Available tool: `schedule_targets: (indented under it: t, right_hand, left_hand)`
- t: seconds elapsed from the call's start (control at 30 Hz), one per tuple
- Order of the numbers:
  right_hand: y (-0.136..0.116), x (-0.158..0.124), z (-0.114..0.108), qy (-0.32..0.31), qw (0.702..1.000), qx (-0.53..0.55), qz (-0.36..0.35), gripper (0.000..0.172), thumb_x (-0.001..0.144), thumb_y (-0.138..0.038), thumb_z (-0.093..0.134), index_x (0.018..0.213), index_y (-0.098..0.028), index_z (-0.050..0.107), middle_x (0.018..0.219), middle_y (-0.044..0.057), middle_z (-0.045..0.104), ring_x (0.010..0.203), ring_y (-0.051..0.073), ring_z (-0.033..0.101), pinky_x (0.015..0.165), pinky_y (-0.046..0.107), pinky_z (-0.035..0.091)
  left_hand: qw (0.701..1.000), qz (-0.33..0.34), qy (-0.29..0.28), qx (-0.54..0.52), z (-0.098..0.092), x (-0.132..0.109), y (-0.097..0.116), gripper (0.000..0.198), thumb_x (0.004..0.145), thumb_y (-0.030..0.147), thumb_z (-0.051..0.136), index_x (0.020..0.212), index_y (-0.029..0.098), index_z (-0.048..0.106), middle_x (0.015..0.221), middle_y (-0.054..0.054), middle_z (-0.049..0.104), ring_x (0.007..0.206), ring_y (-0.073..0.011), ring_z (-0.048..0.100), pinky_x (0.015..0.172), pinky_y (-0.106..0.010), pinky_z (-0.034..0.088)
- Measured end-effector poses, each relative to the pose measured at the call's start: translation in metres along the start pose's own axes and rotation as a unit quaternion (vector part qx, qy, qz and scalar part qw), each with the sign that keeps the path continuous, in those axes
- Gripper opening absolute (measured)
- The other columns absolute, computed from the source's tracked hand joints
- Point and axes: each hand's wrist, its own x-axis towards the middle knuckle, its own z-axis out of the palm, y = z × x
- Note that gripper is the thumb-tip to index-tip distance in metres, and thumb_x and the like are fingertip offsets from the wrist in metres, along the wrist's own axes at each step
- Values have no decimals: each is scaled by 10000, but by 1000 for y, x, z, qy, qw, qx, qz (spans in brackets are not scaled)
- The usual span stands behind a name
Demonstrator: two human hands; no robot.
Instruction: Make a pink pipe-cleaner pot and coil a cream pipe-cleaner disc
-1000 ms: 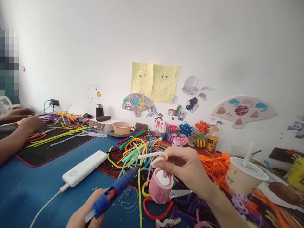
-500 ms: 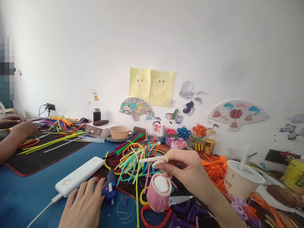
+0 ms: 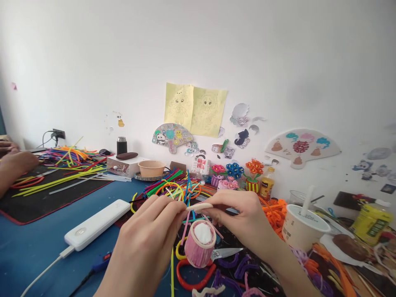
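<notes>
A cream pipe cleaner (image 3: 199, 207), bent over at one end, is stretched between my two hands. My left hand (image 3: 148, 235) pinches its left end, fingers closed. My right hand (image 3: 247, 216) grips the other end between thumb and fingers. Just below stands a small pink pot (image 3: 199, 252) with a cream rim and white filling. Beneath and beside the pot lie scissors (image 3: 227, 252) with red handles. A blue glue gun (image 3: 103, 262) lies left of my left forearm, partly hidden by it.
A white power bank (image 3: 97, 225) with a cable lies at left. Colourful pipe cleaners (image 3: 173, 181) are heaped behind my hands. A lidded paper cup (image 3: 305, 227) with a straw stands at right. Another person's hand (image 3: 21, 163) is at the far left, near a black mat (image 3: 40, 210).
My left hand has risen from beside the glue gun and taken the free end of the cream pipe cleaner. The glue gun has shifted left and nearer. The view has turned slightly right.
</notes>
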Motion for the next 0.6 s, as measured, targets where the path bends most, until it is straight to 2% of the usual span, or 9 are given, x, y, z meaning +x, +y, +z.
schedule_targets:
  t: [0.1,0.23,0.4,0.6]
  right_hand:
    - [5,0,-2,-10,991,115,72,106,823,-307,747,823,-208,784,646,-4,688,524,105,608,501,206,477]
    - [11,0,1,-9,957,251,143,78,760,-298,800,788,-227,788,650,-7,724,484,90,627,480,175,514]
    - [10,1,4,2,938,301,173,100,729,-300,822,753,-209,792,581,0,716,441,88,613,449,167,515]
    - [7,2,6,23,934,307,181,130,733,-307,819,769,-185,794,554,7,704,432,91,613,443,167,511]
  left_hand:
    - [998,-43,-17,-34,0,0,0,210,947,232,488,818,220,653,711,20,686,607,-127,629,579,-211,473]
    - [989,-97,-37,-102,2,1,4,146,901,232,571,775,233,645,609,68,667,504,-96,603,510,-174,448]
    - [974,-149,-48,-167,9,-1,8,153,898,231,577,757,232,636,588,85,652,478,-81,582,457,-167,403]
    - [961,-175,-34,-211,17,-8,10,132,902,231,586,778,223,630,637,85,658,499,-62,560,479,-146,401]
